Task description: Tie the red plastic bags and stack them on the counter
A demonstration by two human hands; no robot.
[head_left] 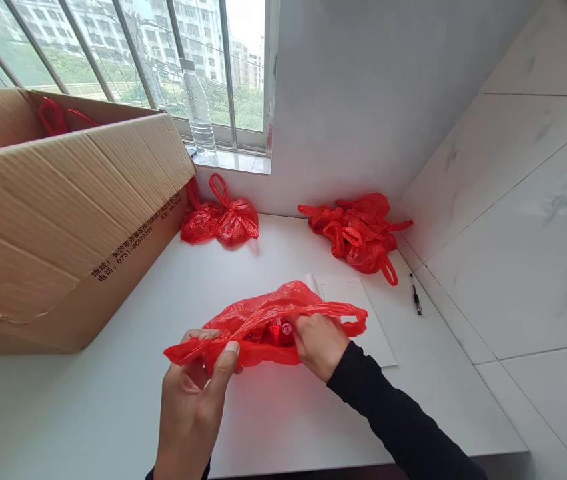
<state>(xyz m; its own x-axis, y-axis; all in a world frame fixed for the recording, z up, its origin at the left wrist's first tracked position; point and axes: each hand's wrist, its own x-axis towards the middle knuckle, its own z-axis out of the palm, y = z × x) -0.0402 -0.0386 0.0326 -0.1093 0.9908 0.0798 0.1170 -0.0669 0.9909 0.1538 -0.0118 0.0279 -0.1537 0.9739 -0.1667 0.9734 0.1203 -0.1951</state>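
Note:
A thin red plastic bag is held just above the table, its mouth spread toward me. My left hand is closed on the bag's left handle and rim, with the thumb on top. My right hand reaches into the mouth from the right, its fingers curled and partly hidden by the plastic. Beside those fingers, inside the bag, lie small shiny red wrapped pieces. Whatever the right fingers grip cannot be made out. The bag's right handle loops past my right wrist.
A large cardboard box stands at left, red plastic inside. Two tied red bags sit by the wall, and a pile of red bags lies at back right. Also there are an open notebook, pen and water bottle.

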